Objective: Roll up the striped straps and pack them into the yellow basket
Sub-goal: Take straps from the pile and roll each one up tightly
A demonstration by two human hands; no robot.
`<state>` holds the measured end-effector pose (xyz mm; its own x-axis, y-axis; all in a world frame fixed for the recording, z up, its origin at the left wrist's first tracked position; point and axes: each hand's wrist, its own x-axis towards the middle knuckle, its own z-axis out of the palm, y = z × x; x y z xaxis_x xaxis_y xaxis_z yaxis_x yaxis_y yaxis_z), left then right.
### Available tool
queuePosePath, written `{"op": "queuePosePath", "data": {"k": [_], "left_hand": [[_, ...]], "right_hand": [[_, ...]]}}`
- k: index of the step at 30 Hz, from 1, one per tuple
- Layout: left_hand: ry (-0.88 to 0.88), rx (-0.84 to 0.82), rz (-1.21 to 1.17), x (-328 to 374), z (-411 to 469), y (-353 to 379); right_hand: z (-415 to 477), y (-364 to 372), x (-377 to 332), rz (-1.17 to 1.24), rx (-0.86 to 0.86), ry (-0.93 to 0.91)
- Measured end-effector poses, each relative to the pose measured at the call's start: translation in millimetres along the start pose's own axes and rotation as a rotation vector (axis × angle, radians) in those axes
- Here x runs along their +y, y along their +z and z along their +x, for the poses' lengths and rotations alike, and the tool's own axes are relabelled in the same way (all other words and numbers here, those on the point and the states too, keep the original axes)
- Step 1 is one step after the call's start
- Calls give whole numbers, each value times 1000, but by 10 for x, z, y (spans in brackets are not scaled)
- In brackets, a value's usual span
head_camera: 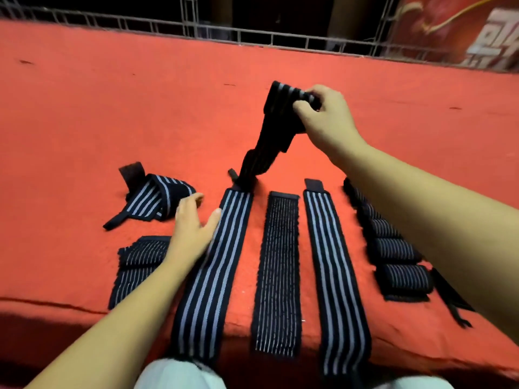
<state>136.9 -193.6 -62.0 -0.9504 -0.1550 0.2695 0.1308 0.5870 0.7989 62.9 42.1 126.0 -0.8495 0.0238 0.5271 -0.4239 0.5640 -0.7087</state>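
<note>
Several black straps with pale stripes lie on a red cloth-covered table (112,113). My right hand (325,116) is shut on the top end of one striped strap (269,136), lifted so that it hangs down to the cloth. My left hand (193,228) rests flat with fingers spread on the edge of a long flat strap (213,273). Two more flat straps (278,276) (334,276) lie parallel to its right. A loosely folded strap (157,200) and a crumpled one (137,265) lie at the left. No yellow basket is in view.
A bunched strap with several rolled folds (393,248) lies under my right forearm at the right. A metal grid fence (252,35) runs along the table's far edge. The table's near edge drops off at my knees (179,374).
</note>
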Motion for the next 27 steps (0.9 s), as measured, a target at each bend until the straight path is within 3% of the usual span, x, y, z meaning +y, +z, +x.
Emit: {"op": "queuePosePath", "data": {"k": [2,7,14,17,20,24,27], "left_hand": [[71,50,-83,288,-19,-137],[285,-136,-101,1131,-107,-354],[298,28,-292,1768,-117,-491],[324,19,-315,1795,-157,-517],[392,-116,-314,1837,-206,-547],[357,-350,-669,1972,-304,-488],[350,-384,-864,2015,-322,-522]], "right_hand": [[-104,-146,-185,231,-56,39],[-321,-474,-740,677,-180,157],[-481,-900,-1309,1023,-154,266],[-532,-1049,-1310,1024,-215,401],[-623,-1149,-1224,914,-379,506],[-661,-1208,-1097,875,-499,583],[-635,-1213,-1004,883,-405,641]]}}
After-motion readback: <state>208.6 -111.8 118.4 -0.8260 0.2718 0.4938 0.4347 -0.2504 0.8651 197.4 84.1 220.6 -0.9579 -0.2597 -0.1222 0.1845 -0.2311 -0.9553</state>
